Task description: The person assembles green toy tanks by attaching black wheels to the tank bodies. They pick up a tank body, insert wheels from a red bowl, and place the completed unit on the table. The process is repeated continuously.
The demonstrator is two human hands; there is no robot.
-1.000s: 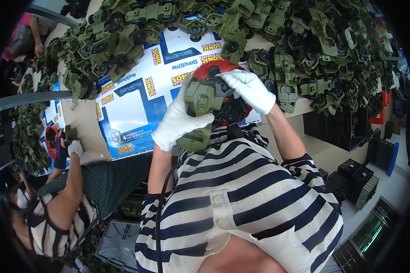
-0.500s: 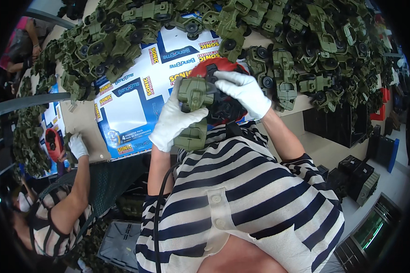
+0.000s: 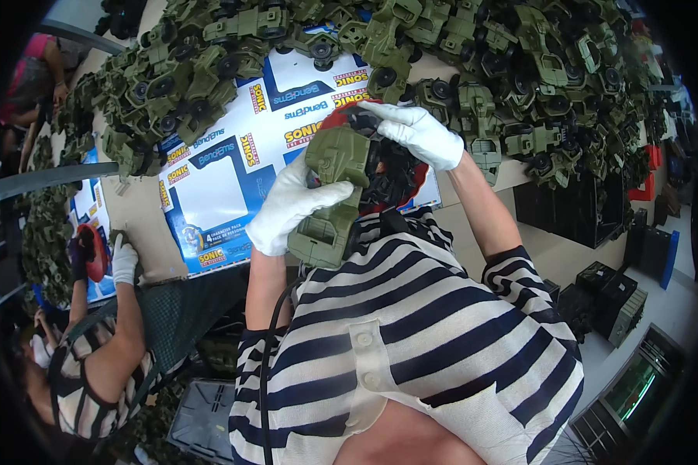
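My left hand (image 3: 285, 208), in a white glove, is wrapped round an olive-green toy truck (image 3: 340, 159). The truck is tilted over the table's near edge, its flat bed toward my body and its cab pointing away. Just beside and partly behind it sits a red bowl (image 3: 422, 182) holding small black parts (image 3: 395, 182). My right hand (image 3: 423, 136), also white-gloved, is over the bowl's far side, fingers pressed together near the truck's far end. A dark piece shows at its fingertips, too small to make out.
Piles of green toy vehicles (image 3: 186, 81) cover the table's far side and right. Printed blue-and-white card sheets (image 3: 217, 182) lie under my work. A black crate (image 3: 562, 217) stands at the right. On the left, a co-worker's gloved hand (image 3: 124, 260) is beside another red bowl (image 3: 97, 256).
The truck in my left hand has turned and dropped slightly toward me. My right hand has risen slightly and stays over the bowl. The co-worker's second hand now shows at their bowl.
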